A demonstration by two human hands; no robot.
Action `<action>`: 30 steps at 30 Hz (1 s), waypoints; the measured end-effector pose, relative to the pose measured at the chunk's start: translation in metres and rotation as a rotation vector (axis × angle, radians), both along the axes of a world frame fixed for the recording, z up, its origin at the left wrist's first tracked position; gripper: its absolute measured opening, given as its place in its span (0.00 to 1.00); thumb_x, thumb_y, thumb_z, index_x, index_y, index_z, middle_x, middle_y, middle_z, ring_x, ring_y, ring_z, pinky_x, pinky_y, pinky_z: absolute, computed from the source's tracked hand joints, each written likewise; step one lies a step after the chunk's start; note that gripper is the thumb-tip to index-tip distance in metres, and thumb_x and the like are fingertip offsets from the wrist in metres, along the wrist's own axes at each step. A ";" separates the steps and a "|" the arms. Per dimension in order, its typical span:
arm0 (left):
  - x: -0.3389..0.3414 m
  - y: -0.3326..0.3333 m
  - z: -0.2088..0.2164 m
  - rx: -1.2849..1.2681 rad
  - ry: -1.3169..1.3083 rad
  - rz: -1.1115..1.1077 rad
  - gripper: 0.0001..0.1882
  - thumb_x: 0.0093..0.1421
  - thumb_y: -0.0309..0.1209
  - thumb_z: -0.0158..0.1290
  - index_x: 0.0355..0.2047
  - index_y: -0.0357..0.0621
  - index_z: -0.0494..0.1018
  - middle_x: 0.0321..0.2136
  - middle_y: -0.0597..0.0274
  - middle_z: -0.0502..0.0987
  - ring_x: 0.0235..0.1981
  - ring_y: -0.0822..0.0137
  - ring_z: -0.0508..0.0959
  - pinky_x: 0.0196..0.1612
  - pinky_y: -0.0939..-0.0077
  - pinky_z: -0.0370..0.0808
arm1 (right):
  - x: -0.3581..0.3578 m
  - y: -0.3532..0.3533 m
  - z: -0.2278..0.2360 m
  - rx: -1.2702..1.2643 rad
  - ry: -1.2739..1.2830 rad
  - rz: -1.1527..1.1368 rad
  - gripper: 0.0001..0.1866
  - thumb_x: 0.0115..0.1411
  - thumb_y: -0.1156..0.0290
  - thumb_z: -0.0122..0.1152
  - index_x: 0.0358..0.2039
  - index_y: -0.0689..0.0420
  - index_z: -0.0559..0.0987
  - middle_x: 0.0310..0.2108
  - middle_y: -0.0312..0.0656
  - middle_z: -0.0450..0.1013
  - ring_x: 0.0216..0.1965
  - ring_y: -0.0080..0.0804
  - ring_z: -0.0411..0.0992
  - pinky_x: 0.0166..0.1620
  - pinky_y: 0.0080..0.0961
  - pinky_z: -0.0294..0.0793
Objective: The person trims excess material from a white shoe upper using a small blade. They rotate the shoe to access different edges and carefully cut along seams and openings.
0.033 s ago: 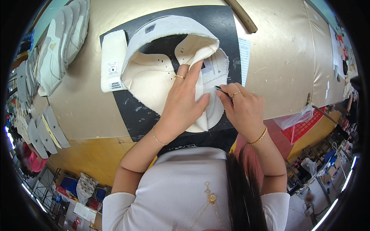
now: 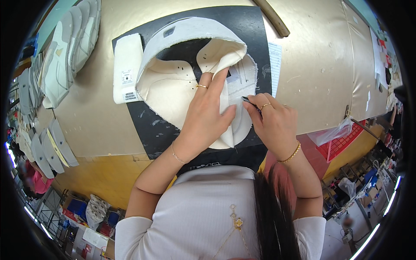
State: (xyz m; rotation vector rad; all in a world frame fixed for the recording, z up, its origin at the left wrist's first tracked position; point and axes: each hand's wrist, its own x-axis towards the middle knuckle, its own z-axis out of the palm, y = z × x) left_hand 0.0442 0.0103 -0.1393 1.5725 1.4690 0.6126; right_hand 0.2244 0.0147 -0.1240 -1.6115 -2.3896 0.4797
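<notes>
Right fingers (image 2: 259, 100) tight on apparent tool (image 2: 245, 99)

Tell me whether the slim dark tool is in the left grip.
No, the right grip holds the slim dark tool, while the left grip touches the cream-lined piece.

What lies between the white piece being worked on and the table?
A black mat: the head view shows it under the white piece, on top of the table.

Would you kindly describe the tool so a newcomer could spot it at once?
A black mat lies on the tan table. Near its right edge, the right hand pinches the tool: small, slim and dark, unlike the pale piece beneath it.
</notes>
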 end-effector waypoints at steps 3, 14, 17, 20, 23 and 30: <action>0.000 0.000 0.000 -0.004 -0.006 -0.001 0.42 0.51 0.29 0.61 0.65 0.37 0.55 0.56 0.40 0.63 0.58 0.43 0.67 0.60 0.60 0.65 | -0.002 0.001 0.002 0.011 -0.036 0.018 0.09 0.56 0.65 0.65 0.26 0.53 0.73 0.20 0.34 0.67 0.16 0.33 0.70 0.19 0.26 0.67; 0.000 0.006 0.001 0.054 -0.024 -0.010 0.37 0.51 0.22 0.58 0.62 0.33 0.57 0.52 0.40 0.63 0.53 0.41 0.68 0.55 0.59 0.69 | -0.002 0.007 0.000 0.049 -0.185 0.146 0.07 0.56 0.70 0.61 0.26 0.52 0.70 0.19 0.33 0.66 0.16 0.28 0.70 0.20 0.26 0.67; 0.000 0.006 -0.001 0.064 -0.022 0.000 0.37 0.50 0.22 0.57 0.62 0.34 0.57 0.52 0.40 0.64 0.53 0.41 0.68 0.54 0.59 0.70 | -0.002 0.004 -0.009 0.058 -0.033 0.064 0.07 0.57 0.69 0.62 0.27 0.52 0.72 0.20 0.33 0.68 0.16 0.30 0.71 0.20 0.25 0.67; 0.000 0.007 0.000 0.080 -0.022 -0.007 0.38 0.51 0.23 0.57 0.62 0.34 0.57 0.52 0.41 0.64 0.52 0.41 0.69 0.53 0.59 0.70 | 0.002 -0.002 -0.015 0.055 0.142 -0.078 0.07 0.58 0.67 0.63 0.29 0.52 0.74 0.21 0.33 0.71 0.17 0.32 0.71 0.20 0.26 0.67; 0.001 0.006 -0.001 0.057 -0.014 0.000 0.38 0.51 0.24 0.57 0.62 0.34 0.57 0.52 0.41 0.64 0.51 0.41 0.69 0.53 0.59 0.71 | 0.005 -0.005 -0.007 -0.013 0.115 -0.108 0.07 0.58 0.65 0.64 0.30 0.52 0.76 0.22 0.33 0.73 0.17 0.34 0.72 0.21 0.26 0.67; 0.001 0.006 -0.002 0.083 -0.001 -0.005 0.37 0.51 0.24 0.56 0.62 0.33 0.57 0.52 0.40 0.64 0.51 0.42 0.70 0.53 0.59 0.71 | 0.001 -0.003 0.000 -0.040 0.021 -0.085 0.08 0.59 0.63 0.64 0.29 0.52 0.76 0.22 0.34 0.73 0.17 0.35 0.71 0.20 0.27 0.67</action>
